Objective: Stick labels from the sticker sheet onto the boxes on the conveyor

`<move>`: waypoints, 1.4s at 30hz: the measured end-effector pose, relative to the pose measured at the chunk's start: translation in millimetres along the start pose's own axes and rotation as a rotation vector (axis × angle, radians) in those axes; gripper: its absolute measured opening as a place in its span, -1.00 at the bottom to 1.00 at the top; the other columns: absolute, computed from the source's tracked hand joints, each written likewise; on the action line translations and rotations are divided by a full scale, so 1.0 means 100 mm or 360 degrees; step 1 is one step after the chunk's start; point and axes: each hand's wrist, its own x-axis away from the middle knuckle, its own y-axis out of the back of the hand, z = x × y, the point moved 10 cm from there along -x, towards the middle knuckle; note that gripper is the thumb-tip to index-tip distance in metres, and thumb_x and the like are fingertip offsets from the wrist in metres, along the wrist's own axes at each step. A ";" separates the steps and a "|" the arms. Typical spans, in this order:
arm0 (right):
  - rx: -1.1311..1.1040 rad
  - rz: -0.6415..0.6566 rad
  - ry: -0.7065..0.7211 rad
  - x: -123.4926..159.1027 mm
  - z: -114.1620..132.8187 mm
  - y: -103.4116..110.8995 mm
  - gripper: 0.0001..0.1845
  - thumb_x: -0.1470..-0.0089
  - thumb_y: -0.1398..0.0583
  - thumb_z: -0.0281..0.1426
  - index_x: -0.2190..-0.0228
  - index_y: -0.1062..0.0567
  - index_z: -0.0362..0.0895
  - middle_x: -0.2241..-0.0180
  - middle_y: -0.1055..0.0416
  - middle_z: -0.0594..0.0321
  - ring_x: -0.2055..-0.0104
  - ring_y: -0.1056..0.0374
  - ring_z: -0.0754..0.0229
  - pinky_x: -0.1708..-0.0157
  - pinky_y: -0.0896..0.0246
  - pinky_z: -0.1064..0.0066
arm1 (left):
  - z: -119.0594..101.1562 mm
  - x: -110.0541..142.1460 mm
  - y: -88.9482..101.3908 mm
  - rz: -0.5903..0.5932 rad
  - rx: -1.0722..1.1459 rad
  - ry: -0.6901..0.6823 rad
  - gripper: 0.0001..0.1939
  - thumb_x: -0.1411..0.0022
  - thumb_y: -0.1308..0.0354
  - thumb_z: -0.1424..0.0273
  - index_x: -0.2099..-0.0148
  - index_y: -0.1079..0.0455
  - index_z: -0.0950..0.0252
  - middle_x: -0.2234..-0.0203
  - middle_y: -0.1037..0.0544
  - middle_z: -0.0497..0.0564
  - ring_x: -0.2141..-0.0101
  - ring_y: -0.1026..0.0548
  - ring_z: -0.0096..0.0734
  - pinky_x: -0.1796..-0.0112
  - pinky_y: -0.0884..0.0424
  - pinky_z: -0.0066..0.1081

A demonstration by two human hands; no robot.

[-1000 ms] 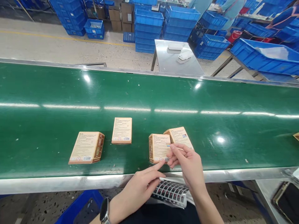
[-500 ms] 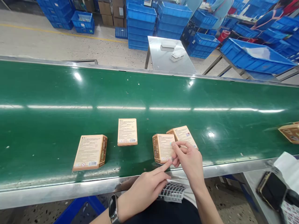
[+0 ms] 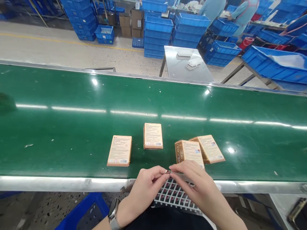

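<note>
On the left of the green conveyor belt (image 3: pixel 72 147), a printed cardboard box (image 3: pixel 120 151) lies with its text panel up, near the metal edge rail (image 3: pixel 64 184). To its right, set farther back, lies a second cardboard box (image 3: pixel 153 135); no coloured patch is visible on either panel.

The left hand (image 3: pixel 145 187), with a smartwatch (image 3: pixel 113 208) at its wrist, pinches a small label (image 3: pixel 168 172) between thumb and index finger, in front of the boxes. Beneath the hands is a label sheet (image 3: pixel 171 194) with a grid of dark labels.

The right hand (image 3: pixel 201 182) brings thumb and index fingertips to the label's right side; whether they grip it cannot be told. Behind this hand, a third cardboard box (image 3: pixel 192 150) overlaps a tilted fourth cardboard box (image 3: pixel 212 148); both panels bear a coloured patch.

Caution: two-handed handling may crease the label or make it adhere to a fingertip. A loosened pinch may drop it. Belt movement, if any, could shift the boxes out of reach; the overlapping pair could snag.
</note>
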 end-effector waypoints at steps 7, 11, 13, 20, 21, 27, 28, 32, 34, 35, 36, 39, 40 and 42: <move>0.0186 -0.0056 0.0220 -0.05 0.15 -0.12 -0.77 -0.26 -0.12 -0.60 0.17 -0.49 -0.09 0.12 -0.44 0.03 0.13 -0.38 0.00 0.17 -0.33 0.14 | 0.09 0.05 -0.02 -0.0023 0.0421 0.0087 -0.85 -0.30 -0.15 0.32 0.21 -0.45 0.30 0.43 -0.58 -0.05 0.35 -0.54 -0.37 0.32 -0.41 -0.50; -0.0128 -0.0090 0.0112 -0.13 0.16 -0.09 -0.80 -0.24 -0.15 -0.55 0.24 -0.54 -0.05 0.17 -0.41 0.09 0.13 -0.38 0.04 0.20 -0.35 0.22 | 0.16 -0.02 0.11 -0.0216 0.0429 0.0072 -0.82 -0.34 -0.10 0.30 0.23 -0.42 0.31 0.30 -0.64 0.03 0.36 -0.56 -0.38 0.33 -0.44 -0.48; -0.0422 -0.0173 -0.0187 -0.22 -0.09 -0.07 -0.88 -0.23 -0.19 -0.44 0.34 -0.53 -0.05 0.29 -0.43 0.17 0.23 -0.40 0.09 0.27 -0.36 0.30 | 0.15 -0.07 0.15 -0.0252 0.0341 0.0035 -0.84 -0.33 -0.11 0.31 0.24 -0.40 0.30 0.00 -0.57 0.13 0.39 -0.56 -0.41 0.35 -0.44 -0.45; -0.1268 -0.0794 -0.1183 -0.28 -1.35 -0.24 -0.58 0.05 -0.38 -0.06 0.38 -0.51 -0.16 0.60 -0.20 0.44 0.67 -0.01 0.38 0.72 0.06 0.51 | 0.02 -0.22 -0.04 -0.0034 0.0071 -0.0070 -0.79 -0.33 -0.06 0.44 0.40 -0.20 0.28 -0.35 -0.14 0.17 0.46 -0.45 -0.52 0.42 -0.31 -0.40; -0.1276 -0.0840 -0.1234 -0.27 -1.43 -0.25 -0.56 0.10 -0.40 -0.05 0.40 -0.50 -0.16 0.62 -0.14 0.48 0.69 0.07 0.41 0.74 0.17 0.53 | 0.02 -0.24 -0.08 -0.0011 0.0065 -0.0064 -0.78 -0.33 -0.05 0.45 0.40 -0.19 0.28 -0.36 -0.12 0.16 0.47 -0.43 -0.53 0.43 -0.29 -0.40; -0.1109 -0.0878 -0.1319 -0.21 -1.55 -0.16 -0.49 0.18 -0.41 0.00 0.42 -0.51 -0.19 0.66 -0.10 0.51 0.69 0.20 0.43 0.72 0.32 0.50 | 0.02 -0.29 -0.28 0.0049 0.0003 -0.0115 -0.85 -0.36 -0.02 0.49 0.32 -0.28 0.26 -0.39 -0.03 0.10 0.41 -0.50 -0.50 0.32 -0.35 -0.36; -0.1056 -0.0886 -0.1320 -0.20 -1.55 -0.13 -0.49 0.18 -0.40 0.01 0.42 -0.51 -0.18 0.65 -0.12 0.49 0.69 0.18 0.42 0.71 0.30 0.50 | 0.02 -0.30 -0.30 0.0048 -0.0004 -0.0131 -0.85 -0.37 -0.01 0.49 0.30 -0.28 0.25 -0.40 -0.02 0.09 0.39 -0.52 -0.48 0.29 -0.37 -0.36; -0.0789 -0.0902 -0.1312 -0.14 -1.63 -0.01 -0.53 0.13 -0.38 -0.02 0.42 -0.52 -0.18 0.60 -0.20 0.44 0.65 0.04 0.37 0.69 0.16 0.48 | -0.01 -0.34 -0.40 0.0048 -0.0077 -0.0207 -0.83 -0.38 0.02 0.53 0.30 -0.25 0.24 -0.40 -0.02 0.09 0.25 -0.58 -0.38 0.18 -0.40 -0.33; -0.0655 -0.0904 -0.1314 -0.11 -1.70 0.05 -0.56 0.14 -0.39 -0.05 0.42 -0.50 -0.17 0.57 -0.21 0.43 0.62 -0.05 0.34 0.67 0.07 0.49 | -0.02 -0.36 -0.46 0.0050 -0.0130 -0.0248 -0.82 -0.38 0.04 0.55 0.30 -0.24 0.24 -0.40 -0.02 0.10 0.21 -0.58 -0.34 0.15 -0.42 -0.32; -0.0603 -0.0908 -0.1326 -0.10 -1.75 0.08 -0.55 0.15 -0.40 -0.06 0.39 -0.49 -0.16 0.55 -0.22 0.43 0.62 -0.08 0.34 0.68 0.04 0.50 | -0.03 -0.36 -0.51 0.0060 -0.0154 -0.0264 -0.82 -0.39 0.04 0.55 0.29 -0.24 0.24 -0.40 0.00 0.10 0.21 -0.58 -0.34 0.15 -0.43 -0.32; -0.0570 -0.0904 -0.1346 -0.09 -1.80 0.11 -0.53 0.15 -0.40 -0.07 0.33 -0.47 -0.15 0.53 -0.24 0.42 0.63 -0.10 0.34 0.71 0.03 0.50 | -0.03 -0.35 -0.55 0.0076 -0.0176 -0.0275 -0.83 -0.39 0.05 0.55 0.28 -0.25 0.24 -0.40 0.01 0.10 0.22 -0.59 -0.35 0.15 -0.43 -0.33; -0.0571 -0.0789 -0.1413 -0.10 -1.95 0.14 -0.48 0.10 -0.36 -0.08 0.20 -0.37 -0.12 0.51 -0.27 0.41 0.72 -0.05 0.34 0.83 0.09 0.50 | -0.10 -0.27 -0.71 0.0229 -0.0242 -0.0355 -0.85 -0.38 0.04 0.54 0.23 -0.29 0.24 -0.36 -0.14 0.12 0.19 -0.59 -0.32 0.10 -0.43 -0.34; -0.0581 -0.0727 -0.1417 -0.11 -1.96 0.17 -0.50 0.06 -0.33 -0.09 0.19 -0.36 -0.12 0.53 -0.27 0.42 0.74 -0.04 0.33 0.86 0.10 0.50 | -0.14 -0.22 -0.76 0.0312 -0.0253 -0.0394 -0.86 -0.38 0.03 0.53 0.22 -0.32 0.24 -0.28 -0.30 0.12 0.17 -0.58 -0.30 0.08 -0.42 -0.35; -0.0570 -0.0648 -0.1388 -0.12 -1.89 0.29 -0.55 -0.03 -0.28 -0.11 0.14 -0.35 -0.11 0.54 -0.26 0.41 0.74 -0.07 0.32 0.86 0.04 0.50 | -0.21 -0.09 -0.76 0.0446 -0.0237 -0.0410 -0.88 -0.37 -0.02 0.48 0.22 -0.36 0.25 0.03 -0.57 0.07 0.20 -0.57 -0.31 0.13 -0.42 -0.40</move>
